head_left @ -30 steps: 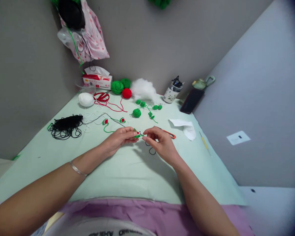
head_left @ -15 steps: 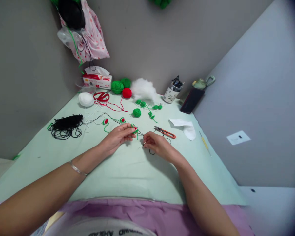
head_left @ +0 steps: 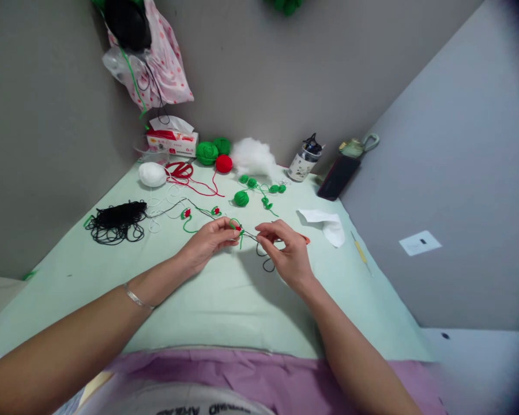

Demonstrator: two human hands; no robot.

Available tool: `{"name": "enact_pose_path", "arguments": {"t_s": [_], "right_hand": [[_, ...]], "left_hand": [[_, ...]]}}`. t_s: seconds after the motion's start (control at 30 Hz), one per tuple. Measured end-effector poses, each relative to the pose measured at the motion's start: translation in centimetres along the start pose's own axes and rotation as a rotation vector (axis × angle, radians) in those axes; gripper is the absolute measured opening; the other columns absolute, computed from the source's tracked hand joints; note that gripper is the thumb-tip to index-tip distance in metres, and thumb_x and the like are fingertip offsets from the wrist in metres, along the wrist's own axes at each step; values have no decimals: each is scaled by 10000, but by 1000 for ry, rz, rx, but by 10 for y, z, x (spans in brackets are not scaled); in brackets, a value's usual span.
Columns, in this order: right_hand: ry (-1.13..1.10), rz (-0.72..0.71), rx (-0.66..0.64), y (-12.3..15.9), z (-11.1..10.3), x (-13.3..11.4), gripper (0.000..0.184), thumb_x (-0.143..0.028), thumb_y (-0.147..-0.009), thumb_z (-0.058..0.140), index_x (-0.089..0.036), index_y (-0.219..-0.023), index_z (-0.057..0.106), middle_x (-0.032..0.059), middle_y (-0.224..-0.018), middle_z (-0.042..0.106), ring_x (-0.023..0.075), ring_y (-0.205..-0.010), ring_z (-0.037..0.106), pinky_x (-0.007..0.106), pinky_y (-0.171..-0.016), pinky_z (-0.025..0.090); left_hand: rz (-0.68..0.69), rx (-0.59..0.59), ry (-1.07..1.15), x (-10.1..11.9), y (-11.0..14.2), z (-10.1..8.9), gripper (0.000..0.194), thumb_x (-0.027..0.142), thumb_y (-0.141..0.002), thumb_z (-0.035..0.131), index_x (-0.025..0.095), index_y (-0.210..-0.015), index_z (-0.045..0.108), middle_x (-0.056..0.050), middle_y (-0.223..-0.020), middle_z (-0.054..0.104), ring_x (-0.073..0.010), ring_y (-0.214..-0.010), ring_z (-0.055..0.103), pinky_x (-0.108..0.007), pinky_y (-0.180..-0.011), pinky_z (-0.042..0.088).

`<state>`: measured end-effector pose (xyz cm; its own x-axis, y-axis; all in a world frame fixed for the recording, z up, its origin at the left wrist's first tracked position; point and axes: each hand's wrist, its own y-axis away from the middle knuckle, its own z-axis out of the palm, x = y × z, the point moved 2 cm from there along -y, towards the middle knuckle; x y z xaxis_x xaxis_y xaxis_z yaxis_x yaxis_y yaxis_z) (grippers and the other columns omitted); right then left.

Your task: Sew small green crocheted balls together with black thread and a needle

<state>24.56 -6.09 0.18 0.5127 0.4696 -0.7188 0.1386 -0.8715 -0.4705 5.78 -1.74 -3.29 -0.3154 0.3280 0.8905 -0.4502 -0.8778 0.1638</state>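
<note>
The red-and-green piece (head_left: 238, 228) sits above the table (head_left: 225, 311), pinched by my left hand (head_left: 211, 242), while my right hand (head_left: 289, 252) grips the black thread (head_left: 250, 235) leading from it, apparently a thread-drawing step, which next calls for even tension.

The right hand (head_left: 288, 252) hides most of an orange tool (head_left: 307, 239); the left hand (head_left: 213, 242) covers part of the red-and-green piece (head_left: 238, 228), too small to make out closely; the top edge crops a green bundle (head_left: 288, 6); the bottom edge cuts the dark lettering (head_left: 218, 410).
</note>
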Motion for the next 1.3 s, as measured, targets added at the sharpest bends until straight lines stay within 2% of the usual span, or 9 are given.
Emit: {"name": "enact_pose_path", "arguments": {"t_s": [0.13,0.6,0.73,0.9,1.0,1.07,1.17,1.3], "right_hand": [[142,-106,22,1,4,-5,166,-136,-934,571,-223,-1024,680,15,-803,574,137,-707,588,276,-661,484],[224,-167,8,1,6,-11,156,-73,-918,531,-202,-932,617,11,-779,574,134,-697,567,257,-661,461],[315,-200,21,3,10,-14,180,-59,-925,496,-201,-937,605,17,-767,570,146,-702,553,261,-655,451],[575,-302,57,9,22,-19,233,-32,-922,446,-190,-943,615,36,-766,570,171,-712,531,275,-647,424],[676,-289,44,11,30,-19,260,-18,-911,429,-183,-933,628,46,-762,561,187,-710,516,284,-621,395],[627,-241,10,11,32,-19,258,-33,-922,423,-181,-954,632,49,-784,566,182,-706,521,283,-612,390],[365,-78,-35,6,25,-16,151,-145,-960,488,-188,-983,631,34,-838,597,143,-660,526,266,-608,400],[76,101,34,-3,6,-11,194,-294,-993,511,-196,-903,652,26,-839,614,141,-710,538,275,-662,413]], "left_hand": [[18,0,-41,-1,1,1,205,271,-785,776,168,-867,619,28,-838,593,-101,-770,585,-267,-831,467],[58,33,-158,-1,1,3,222,289,-765,759,172,-881,610,28,-785,593,-124,-772,571,-287,-812,449],[121,70,-257,-1,2,3,216,292,-749,755,177,-862,613,29,-781,594,-126,-756,563,-279,-775,440],[246,162,-406,0,6,10,179,266,-735,730,189,-778,575,33,-735,584,-134,-707,546,-279,-711,427],[322,188,-479,-3,9,16,146,250,-755,702,193,-768,568,31,-742,579,-139,-716,552,-288,-736,442],[348,177,-489,-4,11,17,126,249,-773,691,193,-784,579,25,-770,588,-143,-743,565,-293,-773,453],[322,140,-414,-4,10,16,142,282,-794,701,192,-840,601,15,-810,608,-148,-776,582,-290,-783,458],[289,104,-325,0,8,11,175,301,-799,730,191,-890,630,2,-889,631,-145,-837,584,-270,-800,449]]}}
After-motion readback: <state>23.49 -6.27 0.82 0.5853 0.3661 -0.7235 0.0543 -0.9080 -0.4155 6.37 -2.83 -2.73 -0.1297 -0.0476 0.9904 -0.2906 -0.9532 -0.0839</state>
